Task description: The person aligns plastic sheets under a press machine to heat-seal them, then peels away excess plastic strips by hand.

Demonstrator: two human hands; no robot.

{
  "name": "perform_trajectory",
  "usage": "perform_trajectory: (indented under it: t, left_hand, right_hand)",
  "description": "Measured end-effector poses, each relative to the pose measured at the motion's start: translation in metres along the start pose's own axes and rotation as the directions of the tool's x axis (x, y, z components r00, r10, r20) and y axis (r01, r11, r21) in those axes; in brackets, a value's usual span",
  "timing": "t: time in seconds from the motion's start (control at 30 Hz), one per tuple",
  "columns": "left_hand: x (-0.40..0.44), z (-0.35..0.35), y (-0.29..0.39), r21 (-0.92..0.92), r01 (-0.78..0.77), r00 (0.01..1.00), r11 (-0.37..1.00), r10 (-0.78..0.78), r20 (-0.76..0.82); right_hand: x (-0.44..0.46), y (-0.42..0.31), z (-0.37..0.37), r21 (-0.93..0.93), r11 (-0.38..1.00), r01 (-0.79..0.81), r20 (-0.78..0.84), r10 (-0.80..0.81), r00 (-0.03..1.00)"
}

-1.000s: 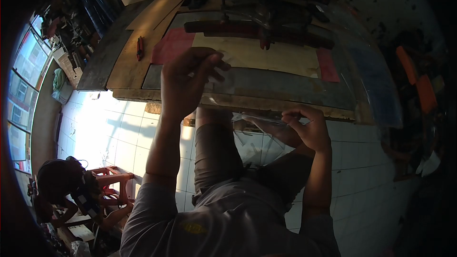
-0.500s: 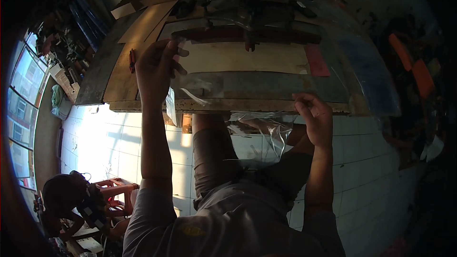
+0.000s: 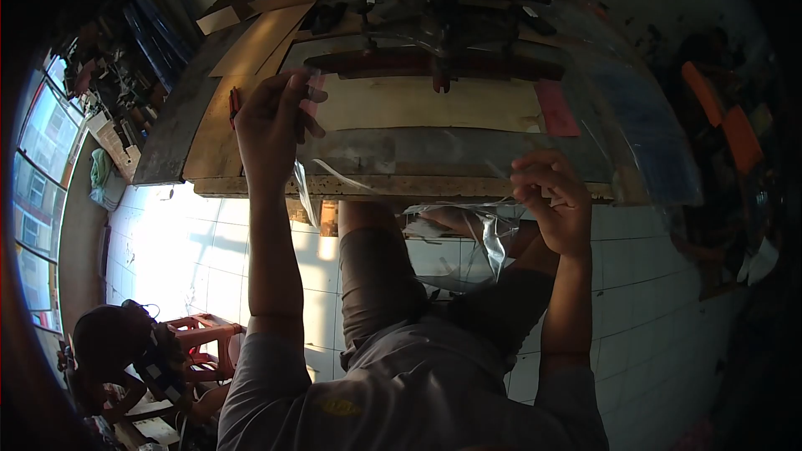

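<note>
My left hand [image 3: 280, 121] is raised over the workbench's left part, thumb and fingers pinched on the clear plastic sheet. My right hand [image 3: 551, 200] is at the front edge on the right, its fingers curled together on the sheet's other side. The clear plastic sheet [image 3: 497, 242] stretches between both hands and hangs in shiny folds over the bench edge above my lap. Beyond it, a pale yellow sheet [image 3: 426, 104] lies on the bench, with a pink piece [image 3: 557, 108] at its right end. A dark red bar [image 3: 376, 63] of a machine crosses behind.
A red cutter [image 3: 234, 106] lies on brown board [image 3: 213, 134] at the left. Clear plastic [image 3: 660, 142] covers the bench's right side. At the lower left another person [image 3: 113, 342] is beside a red stool [image 3: 205, 338]. Orange pieces [image 3: 739, 138] are at the far right.
My left hand has moved left, drawing the plastic sheet wider. My right hand has risen slightly, and the hanging folds have shifted. The view has also shifted a little.
</note>
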State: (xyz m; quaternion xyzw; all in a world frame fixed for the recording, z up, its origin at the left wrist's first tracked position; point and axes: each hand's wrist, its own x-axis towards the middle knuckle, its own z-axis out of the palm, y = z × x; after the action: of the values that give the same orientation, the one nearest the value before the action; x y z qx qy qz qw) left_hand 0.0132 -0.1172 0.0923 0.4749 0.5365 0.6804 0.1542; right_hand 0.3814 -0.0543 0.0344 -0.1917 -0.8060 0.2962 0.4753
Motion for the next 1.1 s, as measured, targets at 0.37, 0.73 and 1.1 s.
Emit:
perform_trajectory:
  t: [0.37,0.73,1.1]
  left_hand:
    - [-0.009,-0.007,0.009,-0.078,-0.158,0.986,0.984,0.162,0.045]
    - [-0.008,-0.010,0.001,0.038,-0.211,0.967,0.977,0.215,-0.139]
    - [-0.034,-0.007,-0.011,0.015,-0.271,0.959,0.963,0.271,-0.079]
  right_hand:
    - [0.009,-0.010,-0.007,-0.267,0.955,0.131,0.339,-0.034,0.940]
    - [0.015,-0.045,-0.005,-0.215,0.937,0.274,0.533,-0.122,0.838]
    - [0.015,-0.035,-0.013,0.013,0.964,-0.265,-0.009,0.265,0.964]
